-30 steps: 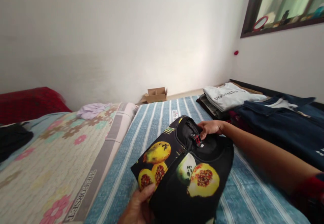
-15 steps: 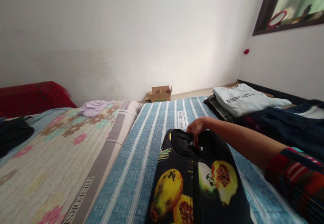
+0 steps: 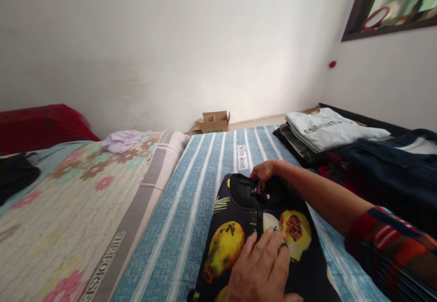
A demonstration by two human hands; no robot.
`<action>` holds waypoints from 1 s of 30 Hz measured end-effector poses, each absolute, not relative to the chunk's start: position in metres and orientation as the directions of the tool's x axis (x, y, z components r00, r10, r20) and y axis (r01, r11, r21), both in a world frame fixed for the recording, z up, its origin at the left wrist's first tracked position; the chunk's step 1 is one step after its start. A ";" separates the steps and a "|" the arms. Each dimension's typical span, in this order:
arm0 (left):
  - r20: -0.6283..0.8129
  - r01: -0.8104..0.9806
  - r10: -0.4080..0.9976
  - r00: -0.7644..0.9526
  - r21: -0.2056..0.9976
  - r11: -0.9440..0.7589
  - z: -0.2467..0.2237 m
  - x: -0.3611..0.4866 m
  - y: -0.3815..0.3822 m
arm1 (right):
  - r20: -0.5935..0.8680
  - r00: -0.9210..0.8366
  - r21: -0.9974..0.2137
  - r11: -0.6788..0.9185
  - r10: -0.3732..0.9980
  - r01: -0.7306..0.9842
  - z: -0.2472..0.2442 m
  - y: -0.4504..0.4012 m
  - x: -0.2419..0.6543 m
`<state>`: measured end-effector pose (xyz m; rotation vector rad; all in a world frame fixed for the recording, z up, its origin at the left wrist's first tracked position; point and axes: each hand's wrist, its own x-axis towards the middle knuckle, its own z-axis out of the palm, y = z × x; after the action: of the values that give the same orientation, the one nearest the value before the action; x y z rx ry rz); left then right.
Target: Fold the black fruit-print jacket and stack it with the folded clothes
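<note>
Newly in view, the left hand [image 3: 261,268] lies flat-palmed on the black fruit-print garment [image 3: 246,222] directly beneath it; just beyond, the right hand [image 3: 262,173] pinches the collar [image 3: 241,192]. Dragging the left palm against that hold could bunch the front.

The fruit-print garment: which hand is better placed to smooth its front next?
Probably the left hand: it lies palm down over the front of the garment, while the right hand grips the collar.
</note>
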<state>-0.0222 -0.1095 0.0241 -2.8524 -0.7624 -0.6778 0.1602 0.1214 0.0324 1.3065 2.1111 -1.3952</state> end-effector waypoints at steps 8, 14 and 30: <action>0.379 0.538 0.416 0.827 -0.315 -0.782 -0.009 -0.012 -0.096 | -0.305 -0.410 -0.438 0.256 0.860 0.862 0.074 0.081 0.168; 0.222 0.547 0.509 0.831 -0.165 -0.821 0.000 -0.008 -0.095 | 0.145 -0.597 -0.454 0.589 0.789 0.669 0.057 -0.010 0.148; 0.024 0.627 0.633 0.774 0.114 -0.771 0.006 0.001 -0.095 | 0.011 -0.617 -0.547 0.521 0.787 0.655 0.013 -0.027 0.143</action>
<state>0.0006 -0.0952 0.0065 -3.0525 -1.0864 -0.0988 0.1431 -0.0268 0.0131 1.4334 2.9585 -0.8726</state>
